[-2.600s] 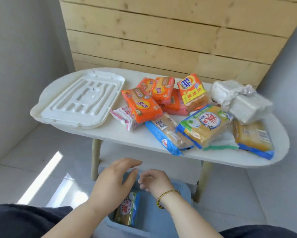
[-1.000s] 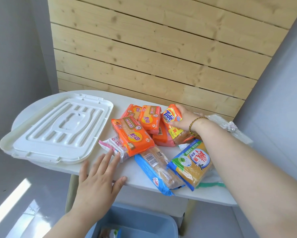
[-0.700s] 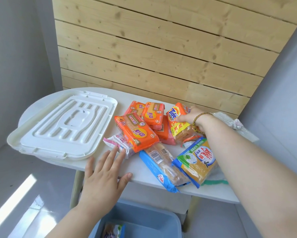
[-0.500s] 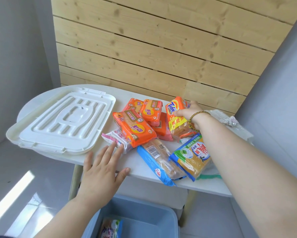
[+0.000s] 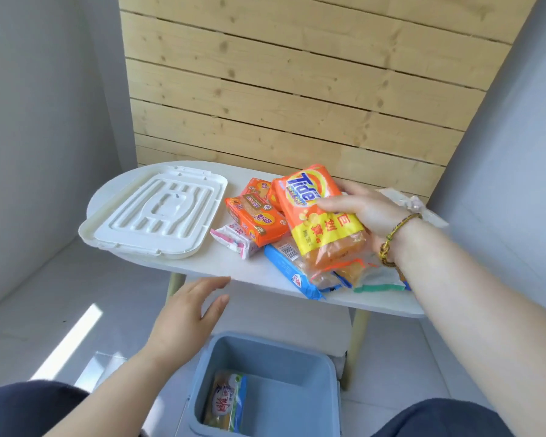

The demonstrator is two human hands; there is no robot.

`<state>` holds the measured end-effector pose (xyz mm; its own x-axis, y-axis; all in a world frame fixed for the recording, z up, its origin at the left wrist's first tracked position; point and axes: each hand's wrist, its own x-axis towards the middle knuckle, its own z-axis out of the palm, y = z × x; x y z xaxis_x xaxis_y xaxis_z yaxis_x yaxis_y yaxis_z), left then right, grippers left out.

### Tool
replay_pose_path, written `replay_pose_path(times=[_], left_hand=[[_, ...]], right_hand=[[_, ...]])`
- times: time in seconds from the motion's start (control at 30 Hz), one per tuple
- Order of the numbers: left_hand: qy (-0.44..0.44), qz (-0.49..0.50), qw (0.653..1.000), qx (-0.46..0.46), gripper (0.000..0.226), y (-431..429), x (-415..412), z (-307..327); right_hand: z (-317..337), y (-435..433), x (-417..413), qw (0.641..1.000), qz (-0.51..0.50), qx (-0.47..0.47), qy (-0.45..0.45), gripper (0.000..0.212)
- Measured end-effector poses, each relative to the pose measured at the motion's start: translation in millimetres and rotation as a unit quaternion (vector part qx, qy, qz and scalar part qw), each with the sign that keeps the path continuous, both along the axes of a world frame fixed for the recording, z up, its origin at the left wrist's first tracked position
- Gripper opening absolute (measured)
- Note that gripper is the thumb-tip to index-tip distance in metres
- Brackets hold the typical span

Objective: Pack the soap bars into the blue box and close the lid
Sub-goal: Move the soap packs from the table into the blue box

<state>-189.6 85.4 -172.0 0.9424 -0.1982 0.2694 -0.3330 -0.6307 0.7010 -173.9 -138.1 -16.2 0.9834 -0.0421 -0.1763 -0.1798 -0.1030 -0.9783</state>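
My right hand (image 5: 364,216) grips an orange and yellow Tide soap pack (image 5: 320,216), lifted above the pile of soap bars on the white table (image 5: 202,269). Still on the table lie orange packs (image 5: 259,219), a pink and white pack (image 5: 237,239) and a blue-wrapped bar (image 5: 292,272). My left hand (image 5: 186,320) hovers open with nothing in it, below the table's front edge. The blue box (image 5: 303,351) stands open on the floor between my knees, with one green and yellow soap pack (image 5: 227,402) lying at its left side. The white lid (image 5: 152,216) lies on the table's left end.
A clear plastic bag (image 5: 420,206) lies at the table's far right, behind my right wrist. A plank wall stands behind the table, grey walls to either side. The table's pale legs (image 5: 357,342) stand close behind the box.
My right hand took hold of the Tide pack and lifted it off the pile toward me. My left hand slid back off the table edge. The view tilted down, showing more of the box.
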Motion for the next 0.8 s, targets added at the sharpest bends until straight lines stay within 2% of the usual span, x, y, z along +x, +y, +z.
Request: replay_pose_path(times=[0.07, 0.1, 0.2, 0.27, 0.33, 0.4, 0.47, 0.53, 0.67, 0.8], left_hand=[[0.048, 0.021, 0.999, -0.001, 0.026, 5.4, -7.0, -7.2], [0.068, 0.025, 0.997, 0.027, 0.027, 7.0, -10.0, -12.8], [0.121, -0.020, 0.969, 0.213, 0.032, 5.9, -17.7, -40.9], [0.170, -0.057, 0.942, 0.285, 0.035, 3.3, -20.4, -61.4], [0.217, -0.064, 0.924, 0.310, 0.038, 3.5, -18.5, -78.0], [0.258, -0.052, 0.913, 0.312, 0.043, 5.4, -15.0, -94.0], [0.287, -0.052, 0.903, 0.316, 0.047, 5.3, -12.0, -108.5], [0.314, -0.059, 0.896, 0.309, 0.050, 0.5, -10.0, -121.4], [0.336, -0.061, 0.895, 0.288, 0.055, -13.4, -7.9, -143.6], [0.356, -0.047, 0.889, 0.283, 0.058, -19.7, -8.1, -163.4]], right_hand=[[-16.8, 13.1, -22.6, 1.000, 0.025, -0.011, -0.005, 0.052], [-26.9, 18.2, -32.4, 0.998, 0.041, -0.039, -0.011, 0.055], [-59.3, 31.9, -56.7, 0.981, 0.095, -0.169, -0.015, 0.065], [-82.6, 36.2, -66.3, 0.972, 0.115, -0.205, 0.011, 0.071], [-107.3, 37.5, -70.3, 0.958, 0.130, -0.253, 0.039, 0.080], [-133.0, 36.3, -70.8, 0.924, 0.152, -0.345, 0.061, 0.093], [-157.6, 34.3, -67.5, 0.898, 0.169, -0.395, 0.097, 0.099], [-184.8, 31.5, -61.9, 0.892, 0.171, -0.389, 0.153, 0.101], [-236.1, 20.2, -47.5, 0.908, 0.110, -0.338, 0.221, 0.099], [-286.2, 9.1, -34.5, 0.935, -0.012, -0.217, 0.280, 0.092]])
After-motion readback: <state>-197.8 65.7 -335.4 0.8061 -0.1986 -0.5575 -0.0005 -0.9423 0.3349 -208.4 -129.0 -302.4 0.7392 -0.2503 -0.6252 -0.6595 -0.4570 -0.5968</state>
